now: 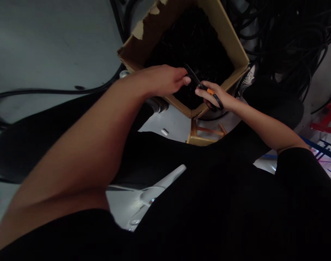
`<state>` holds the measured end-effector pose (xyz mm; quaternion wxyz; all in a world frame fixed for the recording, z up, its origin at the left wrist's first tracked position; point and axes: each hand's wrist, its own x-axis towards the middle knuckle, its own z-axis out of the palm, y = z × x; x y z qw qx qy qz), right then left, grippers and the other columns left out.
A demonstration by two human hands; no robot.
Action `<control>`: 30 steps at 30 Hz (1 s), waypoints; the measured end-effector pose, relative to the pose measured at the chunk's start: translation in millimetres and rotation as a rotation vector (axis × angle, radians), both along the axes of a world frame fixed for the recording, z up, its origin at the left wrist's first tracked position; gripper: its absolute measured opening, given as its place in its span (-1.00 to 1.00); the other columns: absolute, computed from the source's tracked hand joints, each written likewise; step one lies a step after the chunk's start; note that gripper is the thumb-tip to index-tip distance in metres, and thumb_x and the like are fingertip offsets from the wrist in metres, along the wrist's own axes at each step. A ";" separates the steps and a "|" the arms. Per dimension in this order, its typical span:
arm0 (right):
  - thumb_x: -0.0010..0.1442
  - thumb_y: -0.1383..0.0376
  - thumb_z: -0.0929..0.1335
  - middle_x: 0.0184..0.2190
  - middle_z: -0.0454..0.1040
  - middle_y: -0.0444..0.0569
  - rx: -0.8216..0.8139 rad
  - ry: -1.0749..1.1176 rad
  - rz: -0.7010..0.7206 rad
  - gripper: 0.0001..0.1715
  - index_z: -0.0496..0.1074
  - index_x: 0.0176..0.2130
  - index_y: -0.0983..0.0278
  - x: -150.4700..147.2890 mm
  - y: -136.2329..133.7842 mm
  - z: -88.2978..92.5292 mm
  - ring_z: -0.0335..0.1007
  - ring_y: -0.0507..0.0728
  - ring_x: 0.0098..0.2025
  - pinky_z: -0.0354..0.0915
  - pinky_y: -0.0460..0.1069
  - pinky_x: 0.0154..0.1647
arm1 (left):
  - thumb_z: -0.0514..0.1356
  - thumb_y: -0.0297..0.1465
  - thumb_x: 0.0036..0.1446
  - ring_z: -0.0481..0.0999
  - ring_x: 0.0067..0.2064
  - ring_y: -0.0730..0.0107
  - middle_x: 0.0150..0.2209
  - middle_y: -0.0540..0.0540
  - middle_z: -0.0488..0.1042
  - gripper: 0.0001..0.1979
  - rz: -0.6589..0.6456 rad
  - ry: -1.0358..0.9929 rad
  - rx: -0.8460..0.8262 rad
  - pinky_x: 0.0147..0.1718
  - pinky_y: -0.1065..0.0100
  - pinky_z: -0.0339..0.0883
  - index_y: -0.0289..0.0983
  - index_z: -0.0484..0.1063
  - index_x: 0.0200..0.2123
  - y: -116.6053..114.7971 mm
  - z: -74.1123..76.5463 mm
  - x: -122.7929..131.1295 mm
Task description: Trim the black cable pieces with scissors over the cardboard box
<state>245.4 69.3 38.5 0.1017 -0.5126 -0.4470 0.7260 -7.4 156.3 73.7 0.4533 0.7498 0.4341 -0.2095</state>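
Black-and-orange scissors (205, 87), centre frame, are held over a cardboard box (225, 40), right hand (216, 97) closed on the looped handles, blades nearly shut; left hand (162, 80) has fingertips pressed together beside the blade tips, what they pinch too dark to tell; black cables (189, 40) fill the box, raised on a wooden stool (200, 140).

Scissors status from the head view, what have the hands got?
Right hand gripping orange-handled scissors, blades toward left hand. Left fingers at blades, hold unclear. Black cables in cardboard box below; nothing blocking.

Cardboard box (220, 40) cut off, contents (189, 47) unclear
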 end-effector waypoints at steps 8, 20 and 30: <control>0.78 -0.30 0.51 -0.31 0.26 -0.26 0.095 0.010 0.109 -0.35 0.31 0.02 0.13 10.4 7.0 1.9 0.24 0.04 -0.35 0.36 -0.08 -0.33 | 0.07 -0.06 0.82 0.78 0.42 -0.32 0.12 -0.20 0.79 -0.43 0.011 -0.133 -0.081 0.61 -0.19 0.54 -0.27 0.73 0.41 -1.1 -15.2 -8.4; 0.83 -0.11 0.43 -0.06 0.43 -0.12 0.135 0.069 0.107 -0.58 0.29 0.17 0.12 16.4 -3.9 -23.2 0.50 0.12 -0.03 0.63 0.05 0.14 | 0.07 -0.12 0.83 0.82 0.30 -0.25 0.04 -0.21 0.75 -0.45 0.098 -0.092 -0.103 0.57 -0.25 0.55 -0.42 0.66 0.39 0.5 -5.5 -7.9; 0.70 -0.15 0.53 -0.04 0.47 -0.08 0.259 -0.058 0.161 -0.50 0.35 0.08 0.10 11.1 0.6 -30.9 0.46 0.21 0.04 0.56 0.12 0.26 | 0.17 -0.21 0.85 0.81 0.41 -0.46 0.19 -0.40 0.79 -0.53 -0.001 0.009 -0.021 0.55 -0.28 0.63 -0.48 0.73 0.35 -9.7 0.0 16.6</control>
